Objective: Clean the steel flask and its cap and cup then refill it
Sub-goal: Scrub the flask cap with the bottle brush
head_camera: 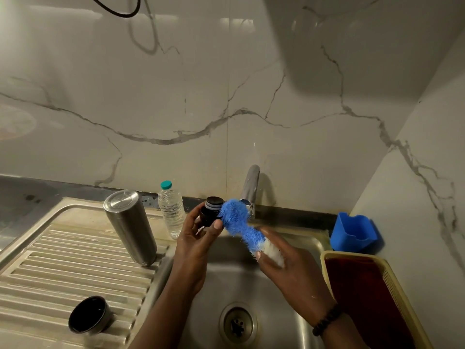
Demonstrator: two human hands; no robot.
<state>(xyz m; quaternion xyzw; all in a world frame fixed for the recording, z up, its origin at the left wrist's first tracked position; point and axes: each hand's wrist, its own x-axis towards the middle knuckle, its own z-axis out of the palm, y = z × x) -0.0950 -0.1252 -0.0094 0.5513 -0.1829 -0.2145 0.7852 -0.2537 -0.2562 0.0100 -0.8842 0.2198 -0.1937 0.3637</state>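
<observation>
Now left hand [198, 235] grips one cap [210, 210], right hand [284, 268] grips one brush [239, 222], one flask [130, 227], one cup [89, 314].

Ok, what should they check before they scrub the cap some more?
1. Left hand has a grip on the cap: ok.
2. Right hand holds the brush: ok.
3. Blue bristles touch the cap: ok.
4. Work is over the sink: ok.
5. Water running from the tap: cannot tell.
6. Flask and cup parked on the drainboard: ok.
</observation>
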